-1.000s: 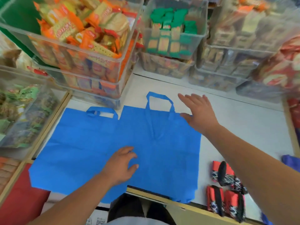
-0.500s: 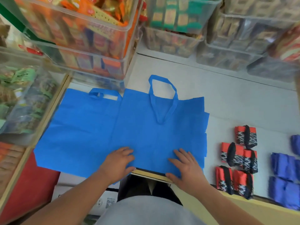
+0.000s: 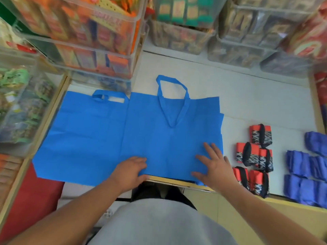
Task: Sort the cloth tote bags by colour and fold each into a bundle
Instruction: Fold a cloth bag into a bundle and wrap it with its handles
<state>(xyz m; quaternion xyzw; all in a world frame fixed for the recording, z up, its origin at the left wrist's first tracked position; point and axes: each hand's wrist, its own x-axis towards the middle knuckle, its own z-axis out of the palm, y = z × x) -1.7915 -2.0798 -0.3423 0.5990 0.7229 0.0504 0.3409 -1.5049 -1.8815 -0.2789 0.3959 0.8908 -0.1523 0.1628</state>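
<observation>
So the right hand [image 3: 214,167] had dropped back to the near hem of the blue tote bag [image 3: 99,138] lying flat on the surface [image 3: 256,106], fingers spread, left hand [image 3: 130,171] there too (grip unclear), so folding looked next.

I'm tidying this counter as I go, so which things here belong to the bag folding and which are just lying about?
Part of the job: the blue tote bag spread flat, left hand and right hand resting on it; second blue bag beside it; red patterned bundles; purple bundles.
Just lying about: clear bins of snack packets.
</observation>
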